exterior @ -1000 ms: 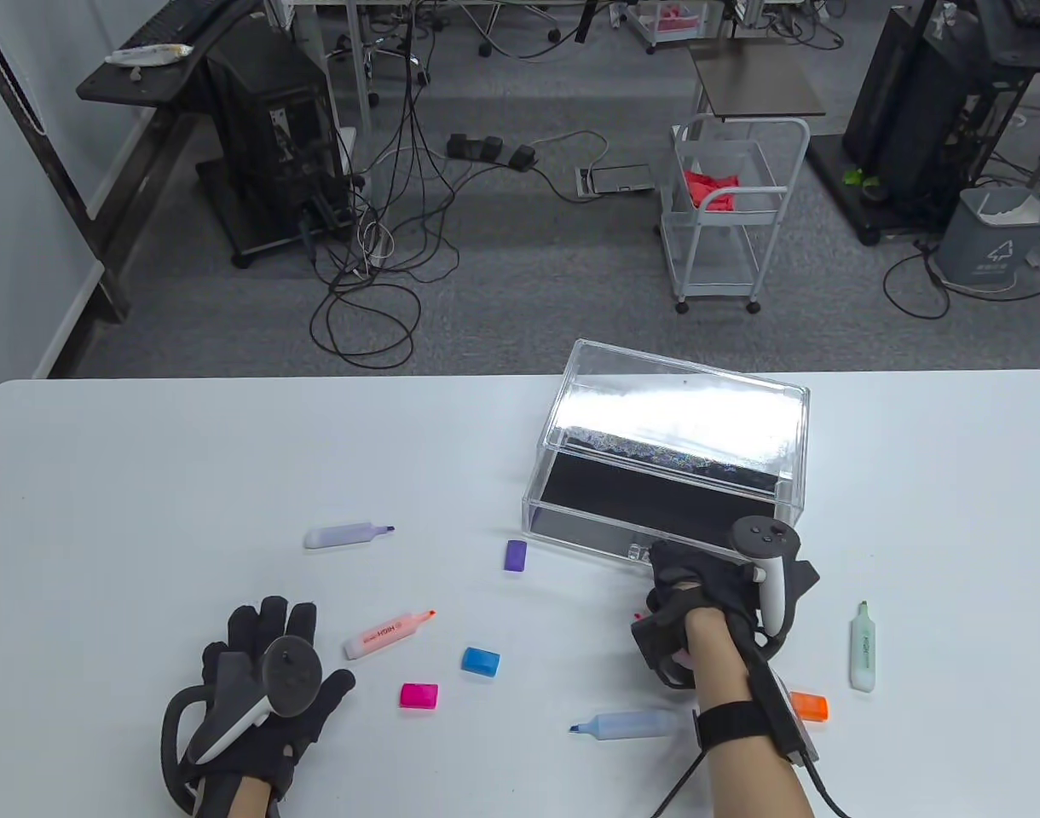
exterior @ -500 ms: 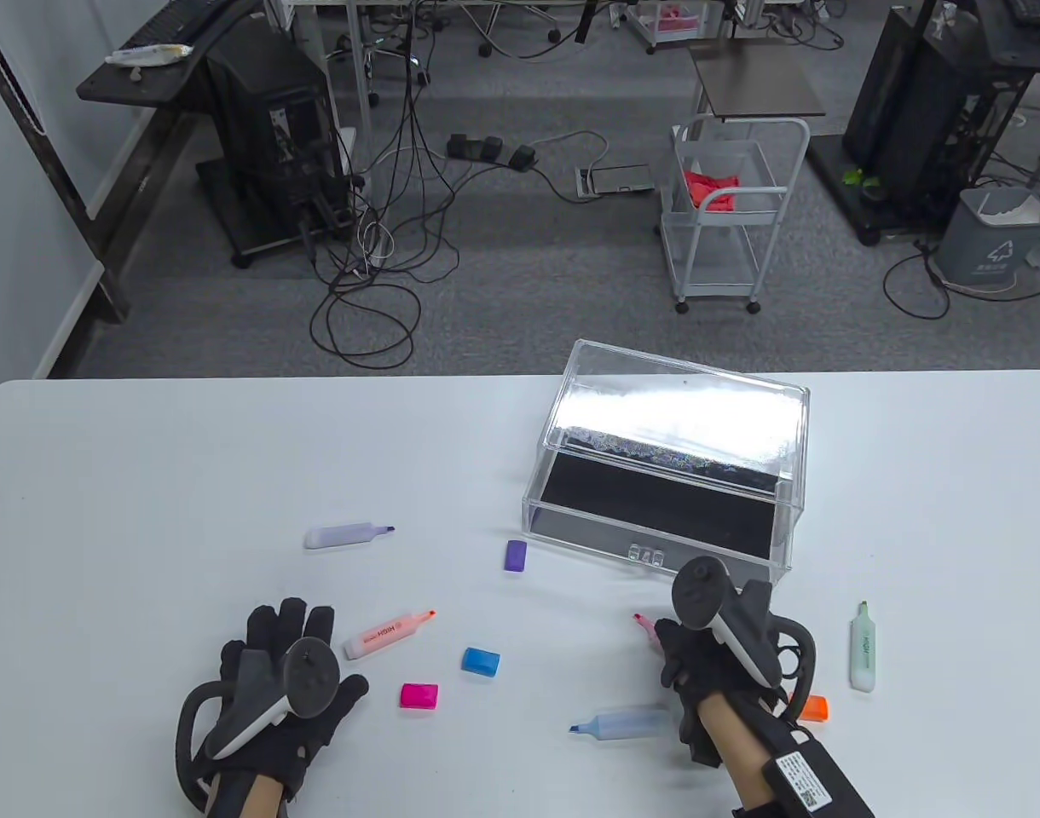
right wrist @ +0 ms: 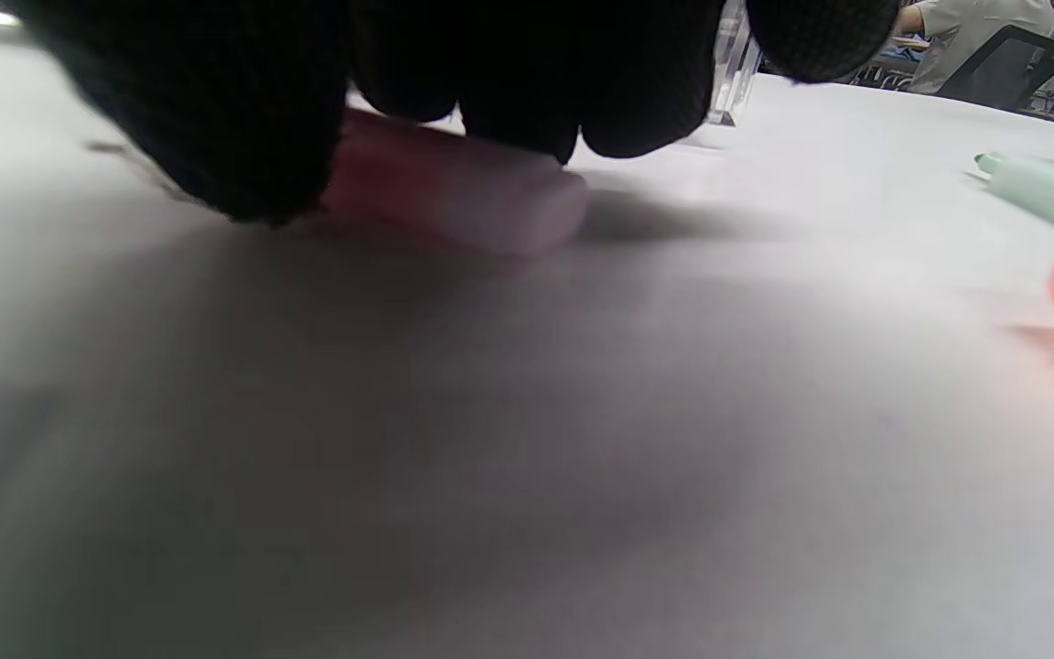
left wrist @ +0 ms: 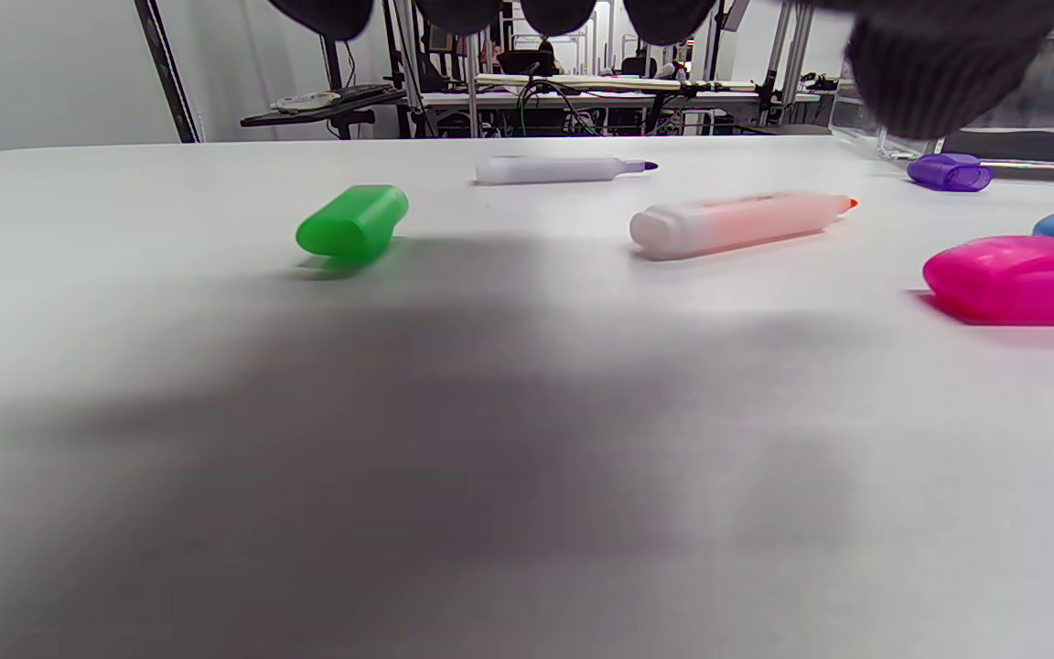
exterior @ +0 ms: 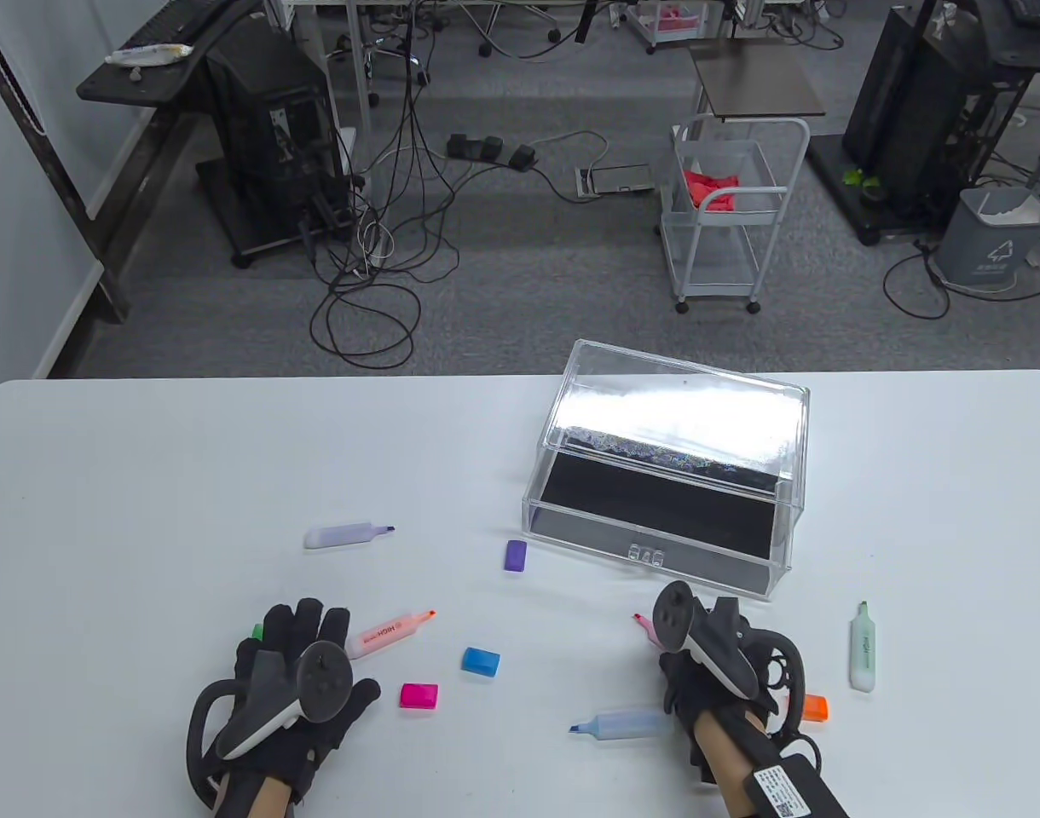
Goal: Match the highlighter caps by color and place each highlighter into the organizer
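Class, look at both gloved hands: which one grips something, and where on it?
The right hand grips the pink highlighter around its barrel, against the table; the left hand holds nothing.

White table (exterior: 145, 477). Caps: green (left wrist: 352, 221), magenta (exterior: 419, 695), blue (exterior: 481, 662), purple (exterior: 515, 555), orange (exterior: 815, 706). Uncapped highlighters: lilac (exterior: 343, 535), peach-orange (exterior: 390, 633), pale blue (exterior: 626, 725), mint (exterior: 863, 649), pink (right wrist: 454, 188). Clear organizer (exterior: 571, 383), black lining. Black gloves, both hands.
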Tool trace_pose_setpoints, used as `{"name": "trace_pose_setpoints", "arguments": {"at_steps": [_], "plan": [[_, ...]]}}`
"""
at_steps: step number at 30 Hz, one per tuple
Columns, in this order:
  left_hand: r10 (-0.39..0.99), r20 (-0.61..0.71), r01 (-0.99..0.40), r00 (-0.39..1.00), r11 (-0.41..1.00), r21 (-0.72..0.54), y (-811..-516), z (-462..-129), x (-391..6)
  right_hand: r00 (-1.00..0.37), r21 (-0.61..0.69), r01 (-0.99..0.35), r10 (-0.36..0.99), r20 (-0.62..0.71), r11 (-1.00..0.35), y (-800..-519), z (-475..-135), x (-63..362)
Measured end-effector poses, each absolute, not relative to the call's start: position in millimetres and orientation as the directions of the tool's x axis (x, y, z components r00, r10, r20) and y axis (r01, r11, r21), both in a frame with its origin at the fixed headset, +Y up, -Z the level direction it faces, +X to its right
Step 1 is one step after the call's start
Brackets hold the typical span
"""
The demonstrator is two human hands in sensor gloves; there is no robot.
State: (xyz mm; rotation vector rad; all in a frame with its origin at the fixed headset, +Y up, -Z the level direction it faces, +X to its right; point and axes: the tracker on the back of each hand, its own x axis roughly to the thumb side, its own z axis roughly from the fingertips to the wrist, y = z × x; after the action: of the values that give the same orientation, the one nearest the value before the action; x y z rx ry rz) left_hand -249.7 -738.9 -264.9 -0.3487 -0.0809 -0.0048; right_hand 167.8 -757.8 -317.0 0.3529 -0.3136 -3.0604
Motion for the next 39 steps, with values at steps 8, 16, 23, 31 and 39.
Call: {"name": "trace_pose_setpoints", "arguments": {"at_steps": [8,16,23,31,39], "plan": [[0.007,0.080,0.021,0.997,0.939,-0.344,-740,-264,-250,-0.981,0.201,0.067,-0.101,-0.167,-0.977,-760,-318,162],[0.007,0.089,0.024,0.996,0.940,-0.340,-742,-264,-249,-0.972,0.193,0.216,-0.229,-0.046,-0.957,-765,-320,154],[0.019,0.108,0.019,0.994,0.941,-0.337,-744,-265,-247,-0.980,0.150,0.176,-0.187,-0.063,-0.973,-757,-318,156],[0.020,0.120,0.022,0.993,0.943,-0.332,-745,-265,-245,-0.994,-0.007,0.100,-0.100,-0.034,-0.995,-727,-303,153],[0.014,0.147,0.035,0.989,0.945,-0.326,-747,-265,-241,-0.997,-0.135,0.037,-0.046,0.068,-0.990,-705,-280,143]]}}
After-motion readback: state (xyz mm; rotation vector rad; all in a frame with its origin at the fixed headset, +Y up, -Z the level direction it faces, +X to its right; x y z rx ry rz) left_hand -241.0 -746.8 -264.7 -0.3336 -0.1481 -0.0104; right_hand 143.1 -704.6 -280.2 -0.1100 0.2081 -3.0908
